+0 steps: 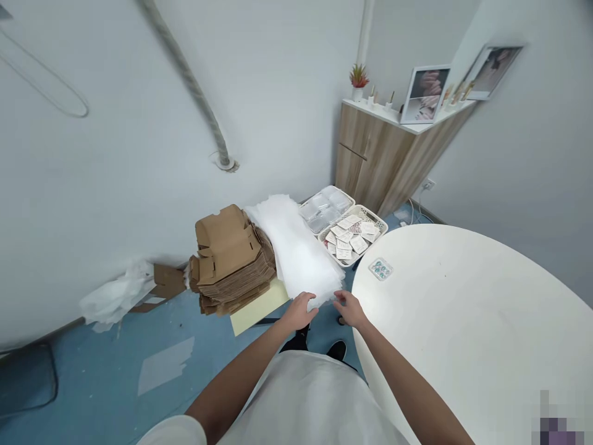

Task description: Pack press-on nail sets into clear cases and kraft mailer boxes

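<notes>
Your white tabletop (486,346), round-edged, takes up the right side, with the wood-grain cabinet (370,139) standing beyond it against the wall, picture frames and a small potted plant (358,80) on its white top. To your left of the tabletop, flat brown cardboard boxes (231,253) are piled up, with a pale yellow board (259,308) showing under their near side. The stack of thin white sheets (301,247) lies directly in front of you, between those boxes and two white baskets, its near end reaching toward you. One basket (343,193) holds clear packets; the nearer one (372,216) holds many small printed cards. Your left hand (299,311) is at the sheets' near left corner and your right hand (349,308) at the near right, fingers bent on both; you cannot tell whether either grips. Smallest, a clear case (380,269) with blue pieces sits near the tabletop's edge.
</notes>
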A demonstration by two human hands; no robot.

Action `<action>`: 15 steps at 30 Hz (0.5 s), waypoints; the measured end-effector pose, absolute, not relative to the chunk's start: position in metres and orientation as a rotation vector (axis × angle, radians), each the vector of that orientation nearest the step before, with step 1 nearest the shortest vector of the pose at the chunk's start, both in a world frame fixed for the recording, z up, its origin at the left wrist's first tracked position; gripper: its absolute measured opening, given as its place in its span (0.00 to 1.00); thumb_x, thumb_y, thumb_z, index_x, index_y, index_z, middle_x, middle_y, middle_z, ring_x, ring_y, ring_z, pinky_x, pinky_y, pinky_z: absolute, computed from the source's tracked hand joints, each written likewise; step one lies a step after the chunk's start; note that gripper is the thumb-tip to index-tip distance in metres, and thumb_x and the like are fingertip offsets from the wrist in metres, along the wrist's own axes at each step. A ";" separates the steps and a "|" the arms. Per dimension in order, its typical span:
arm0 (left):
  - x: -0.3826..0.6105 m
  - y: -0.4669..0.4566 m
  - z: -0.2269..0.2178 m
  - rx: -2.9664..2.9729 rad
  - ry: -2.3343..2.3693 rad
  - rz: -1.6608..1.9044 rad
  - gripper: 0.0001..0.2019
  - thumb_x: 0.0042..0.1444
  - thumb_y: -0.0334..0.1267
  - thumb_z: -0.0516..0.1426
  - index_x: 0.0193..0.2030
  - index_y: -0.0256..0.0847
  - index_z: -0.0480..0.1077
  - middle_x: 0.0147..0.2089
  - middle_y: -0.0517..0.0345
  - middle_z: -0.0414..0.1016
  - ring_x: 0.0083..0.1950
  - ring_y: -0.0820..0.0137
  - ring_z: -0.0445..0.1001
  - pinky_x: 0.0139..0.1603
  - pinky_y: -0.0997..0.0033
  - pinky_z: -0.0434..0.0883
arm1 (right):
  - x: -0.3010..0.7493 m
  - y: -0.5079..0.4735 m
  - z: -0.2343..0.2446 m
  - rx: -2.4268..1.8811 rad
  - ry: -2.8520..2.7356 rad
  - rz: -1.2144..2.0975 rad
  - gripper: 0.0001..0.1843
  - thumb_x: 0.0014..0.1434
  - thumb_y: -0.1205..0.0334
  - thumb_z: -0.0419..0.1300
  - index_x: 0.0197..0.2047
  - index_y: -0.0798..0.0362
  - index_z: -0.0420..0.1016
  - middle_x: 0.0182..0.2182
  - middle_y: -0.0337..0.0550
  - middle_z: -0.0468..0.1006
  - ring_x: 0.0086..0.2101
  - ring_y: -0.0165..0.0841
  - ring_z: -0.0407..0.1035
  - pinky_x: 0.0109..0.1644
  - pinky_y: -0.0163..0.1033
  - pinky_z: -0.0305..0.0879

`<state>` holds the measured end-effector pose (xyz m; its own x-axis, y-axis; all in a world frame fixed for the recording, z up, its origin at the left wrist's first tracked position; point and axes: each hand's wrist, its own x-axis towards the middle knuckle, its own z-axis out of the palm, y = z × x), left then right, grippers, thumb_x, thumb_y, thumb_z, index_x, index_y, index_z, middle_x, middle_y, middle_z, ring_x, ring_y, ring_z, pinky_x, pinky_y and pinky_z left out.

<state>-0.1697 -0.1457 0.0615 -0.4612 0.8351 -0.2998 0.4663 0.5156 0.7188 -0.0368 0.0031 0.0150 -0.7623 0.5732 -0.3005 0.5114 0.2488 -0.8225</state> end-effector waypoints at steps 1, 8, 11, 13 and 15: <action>-0.175 -0.147 0.060 1.068 2.122 0.746 0.18 0.48 0.39 0.53 0.47 0.40 0.64 0.48 0.50 0.67 0.51 0.62 0.64 0.52 0.62 0.61 | -0.046 0.005 0.016 -1.042 -2.473 1.531 0.19 0.48 0.60 0.53 0.45 0.52 0.66 0.41 0.45 0.71 0.39 0.34 0.67 0.43 0.40 0.63; -0.218 -0.132 0.045 1.114 2.064 0.817 0.19 0.48 0.41 0.53 0.48 0.40 0.63 0.50 0.50 0.65 0.53 0.63 0.62 0.55 0.63 0.60 | -0.110 0.011 0.020 -0.891 -2.706 1.263 0.22 0.50 0.62 0.53 0.50 0.52 0.63 0.51 0.48 0.63 0.50 0.38 0.59 0.52 0.43 0.56; -0.235 -0.118 0.039 1.088 2.002 0.845 0.21 0.46 0.38 0.53 0.50 0.40 0.62 0.54 0.49 0.61 0.57 0.61 0.59 0.57 0.62 0.57 | -0.138 0.011 0.018 -0.861 -2.803 1.152 0.23 0.50 0.63 0.53 0.51 0.53 0.62 0.56 0.50 0.57 0.55 0.40 0.52 0.54 0.44 0.54; -0.245 -0.109 0.034 1.026 1.967 0.827 0.24 0.44 0.36 0.54 0.52 0.39 0.61 0.59 0.49 0.56 0.60 0.60 0.54 0.59 0.62 0.53 | -0.155 0.010 0.014 -0.866 -2.856 1.056 0.24 0.50 0.65 0.54 0.52 0.53 0.61 0.58 0.50 0.52 0.58 0.41 0.46 0.55 0.46 0.52; -0.255 -0.103 0.028 0.949 1.949 0.773 0.28 0.42 0.35 0.54 0.54 0.38 0.58 0.62 0.49 0.50 0.63 0.58 0.48 0.60 0.60 0.50 | -0.167 0.010 0.009 -0.902 -2.892 0.954 0.26 0.49 0.66 0.54 0.53 0.53 0.60 0.60 0.49 0.48 0.59 0.43 0.42 0.56 0.47 0.50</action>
